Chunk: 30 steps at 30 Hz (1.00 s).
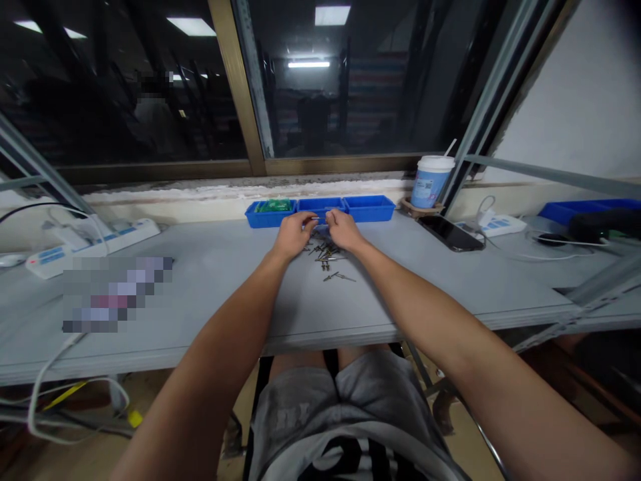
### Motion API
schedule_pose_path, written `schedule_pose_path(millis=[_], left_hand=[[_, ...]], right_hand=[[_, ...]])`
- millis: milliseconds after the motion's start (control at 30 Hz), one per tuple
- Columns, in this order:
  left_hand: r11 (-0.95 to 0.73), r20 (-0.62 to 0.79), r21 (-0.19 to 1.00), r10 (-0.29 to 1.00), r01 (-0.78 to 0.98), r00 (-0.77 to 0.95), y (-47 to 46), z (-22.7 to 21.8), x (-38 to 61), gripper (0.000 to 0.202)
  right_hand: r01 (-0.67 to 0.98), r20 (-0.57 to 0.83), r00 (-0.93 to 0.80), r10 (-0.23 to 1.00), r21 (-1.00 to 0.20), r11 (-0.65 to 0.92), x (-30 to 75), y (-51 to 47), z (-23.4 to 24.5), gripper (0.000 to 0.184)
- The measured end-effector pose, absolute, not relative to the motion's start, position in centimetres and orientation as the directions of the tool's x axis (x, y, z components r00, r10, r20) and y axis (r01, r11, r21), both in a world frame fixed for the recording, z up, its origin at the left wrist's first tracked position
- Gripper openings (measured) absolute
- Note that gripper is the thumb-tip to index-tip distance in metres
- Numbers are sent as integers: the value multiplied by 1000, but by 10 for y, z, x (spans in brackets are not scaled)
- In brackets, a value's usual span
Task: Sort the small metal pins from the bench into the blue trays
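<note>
Both my arms reach forward over a grey table (210, 294). My left hand (294, 234) and my right hand (343, 228) are closed in pinches close together, holding a thin metal pin (317, 218) between them just in front of the middle blue tray (320, 204). A loose pile of small metal pins and screws (328, 257) lies on the table under and just behind the hands. Three blue trays stand in a row at the table's far edge; the left tray (270, 212) holds green parts, the right tray (369, 208) looks bare.
A lidded paper cup with a straw (431, 180) stands right of the trays, a dark phone (451, 232) beside it. White power strips lie at the left (95, 246) and right (493, 224). Another blue tray (575, 208) sits far right. Cables hang off the left front edge.
</note>
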<state>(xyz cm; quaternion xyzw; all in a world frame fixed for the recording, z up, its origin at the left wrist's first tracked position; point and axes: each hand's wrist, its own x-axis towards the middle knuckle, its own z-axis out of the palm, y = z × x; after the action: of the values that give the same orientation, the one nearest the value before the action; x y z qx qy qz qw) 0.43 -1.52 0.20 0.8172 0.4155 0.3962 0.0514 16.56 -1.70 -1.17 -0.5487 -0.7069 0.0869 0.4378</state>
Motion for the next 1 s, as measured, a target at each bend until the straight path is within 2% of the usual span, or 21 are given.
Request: schedule_pose_path(millis=[100,267,400,467,533,633,833,1000], left_hand=[[-648,621,382,708,659,336,-15,3,3,25],[-597,542,273,744,755,392,-15,4,1,30],[-542,487,220,781,811,390,-19,6,2,32],[-536,472,228,791,813,389,-19,6,2,33],[-548,478,246,786,799,392,-18,5,2,32],[-541,508,274,784,796,358,-13,2,1,32],[-448,479,274,831,851,284,-6,-4,-5,41],[-464,407,283,851,840,333,-8,-6,-4,44]], right_hand=[[679,509,-3,861,-631,375,167,-20,-9,31],[577,474,17,880,-724,379,168,-23,-7,37],[286,441,17,898,-862,418,167,-21,-9,14],[188,459,-12,888,-872,453,167,-19,-10,6],[157,483,-3,876,-865,478,168,-16,-12,3],[233,507,105,856,-849,474,174,-12,-16,9],[619,549,279,788,-730,290,201,-9,-19,38],[727,476,306,824,-676,121,221,-7,-21,60]])
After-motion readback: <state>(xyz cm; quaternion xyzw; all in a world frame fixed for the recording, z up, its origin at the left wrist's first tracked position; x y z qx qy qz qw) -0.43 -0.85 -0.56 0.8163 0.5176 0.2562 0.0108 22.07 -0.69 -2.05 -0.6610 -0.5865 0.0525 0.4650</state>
